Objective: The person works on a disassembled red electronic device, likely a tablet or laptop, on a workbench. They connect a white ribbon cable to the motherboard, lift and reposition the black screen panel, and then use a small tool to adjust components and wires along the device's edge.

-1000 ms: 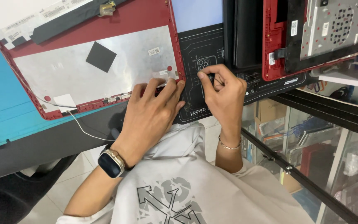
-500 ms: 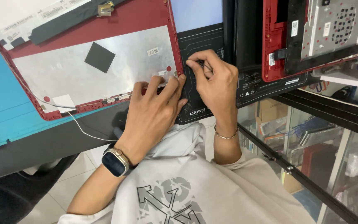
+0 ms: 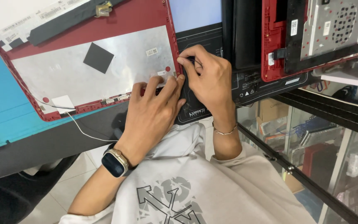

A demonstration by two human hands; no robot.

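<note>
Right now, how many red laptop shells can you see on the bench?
2. One red lid lies open at upper left, both hands at its lower right corner; another red shell lies at upper right. More may be hidden.

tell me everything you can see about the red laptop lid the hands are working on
The red laptop lid lies inside-up and tilted on the bench. A silvery foil sheet with a black square patch covers most of its inner face, and a thin white wire runs off its lower left corner. The left hand presses its fingers on the lower right edge, while the right hand pinches something small and dark at the right rim.
</note>
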